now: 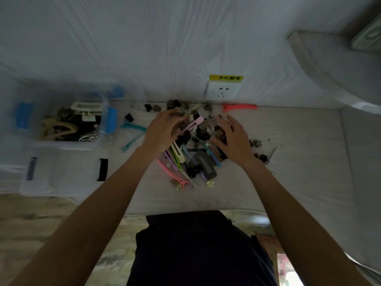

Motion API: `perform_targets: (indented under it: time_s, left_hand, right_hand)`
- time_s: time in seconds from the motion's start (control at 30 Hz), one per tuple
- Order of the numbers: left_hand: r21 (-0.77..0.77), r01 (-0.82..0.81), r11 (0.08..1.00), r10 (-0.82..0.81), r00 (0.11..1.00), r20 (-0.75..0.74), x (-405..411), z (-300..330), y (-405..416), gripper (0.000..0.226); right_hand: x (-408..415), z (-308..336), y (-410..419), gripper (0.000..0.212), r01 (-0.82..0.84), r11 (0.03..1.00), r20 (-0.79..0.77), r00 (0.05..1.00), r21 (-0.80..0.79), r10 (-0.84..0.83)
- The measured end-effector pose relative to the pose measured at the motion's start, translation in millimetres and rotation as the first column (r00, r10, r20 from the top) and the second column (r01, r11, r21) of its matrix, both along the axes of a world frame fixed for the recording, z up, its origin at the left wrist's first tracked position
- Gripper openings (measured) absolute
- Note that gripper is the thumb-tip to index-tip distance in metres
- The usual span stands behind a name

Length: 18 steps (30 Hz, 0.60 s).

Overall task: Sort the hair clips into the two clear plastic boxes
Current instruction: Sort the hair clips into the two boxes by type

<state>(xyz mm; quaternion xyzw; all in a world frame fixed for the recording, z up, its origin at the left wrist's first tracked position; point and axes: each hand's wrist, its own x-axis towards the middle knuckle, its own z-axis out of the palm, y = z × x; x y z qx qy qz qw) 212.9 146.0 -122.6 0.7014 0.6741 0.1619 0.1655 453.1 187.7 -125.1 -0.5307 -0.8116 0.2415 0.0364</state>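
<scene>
Nearest the front edge of the pale table lies the mixed heap of coloured plastic hair clips, long slim ones running mostly front to back. The left hand pinches a pale slim clip at the heap's far side; the right hand rests spread on it. The clear latched box holding large clips sits far left, nearer the left hand; the second clear box sits in front of it.

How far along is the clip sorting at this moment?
Early. The far box already holds large claw clips; the near box looks empty, though blurred. The left hand pinches a pale clip while the right hand rests open on the pile. Most clips still lie unsorted.
</scene>
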Motion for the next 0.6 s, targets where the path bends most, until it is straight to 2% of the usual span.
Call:
perform_targets:
  time_s: [0.07, 0.13, 0.2, 0.27, 0.3, 0.4, 0.5, 0.6]
  left_hand:
    - [0.067, 0.028, 0.997, -0.029, 1.0, 0.011, 8.1, 7.7, -4.5, 0.037]
    - [-0.004, 0.184, 0.983, -0.184, 0.982, 0.052, 21.5, 13.8, -7.9, 0.045]
    - [-0.08, 0.44, 0.894, -0.439, 0.898, 0.034, 40.3, 14.0, -14.5, 0.056]
    - [-0.126, 0.586, 0.8, -0.591, 0.807, 0.001, 56.3, 11.9, -22.5, 0.059]
    - [-0.143, 0.599, 0.788, -0.606, 0.795, -0.009, 61.3, 11.3, -25.6, 0.057]
    - [-0.163, 0.527, 0.834, -0.539, 0.841, -0.041, 69.5, 10.9, -30.3, 0.046]
    - [-0.163, 0.473, 0.866, -0.483, 0.875, -0.024, 72.7, 11.3, -30.6, 0.036]
    - [-0.168, 0.454, 0.875, -0.463, 0.886, -0.016, 72.0, 9.4, -34.4, 0.029]
  right_hand:
    - [2.5, -1.1, -5.8, 0.059, 0.034, 0.998, 0.016, 0.999, 0.045, -0.035]
    - [1.0, -0.4, -6.8, 0.057, 0.034, 0.997, -0.006, 0.999, 0.071, -0.034]
    - [-4.2, 0.1, 1.8, 0.055, -0.011, 0.994, -0.042, 0.999, 0.106, 0.016]
    - [-13.3, 2.7, 16.8, 0.056, -0.057, 0.99, -0.038, 0.997, 0.127, 0.062]
    - [-17.8, 3.2, 23.3, 0.056, -0.07, 0.99, -0.017, 0.997, 0.119, 0.073]
    - [-23.1, 3.7, 30.0, 0.041, -0.034, 0.993, 0.012, 0.999, 0.11, 0.033]
    - [-16.5, 10.4, 23.3, 0.03, 0.096, 0.987, -0.107, 0.991, 0.132, -0.083]
    - [-8.4, 24.6, 12.8, 0.027, 0.222, 0.964, -0.277, 0.945, 0.147, -0.176]
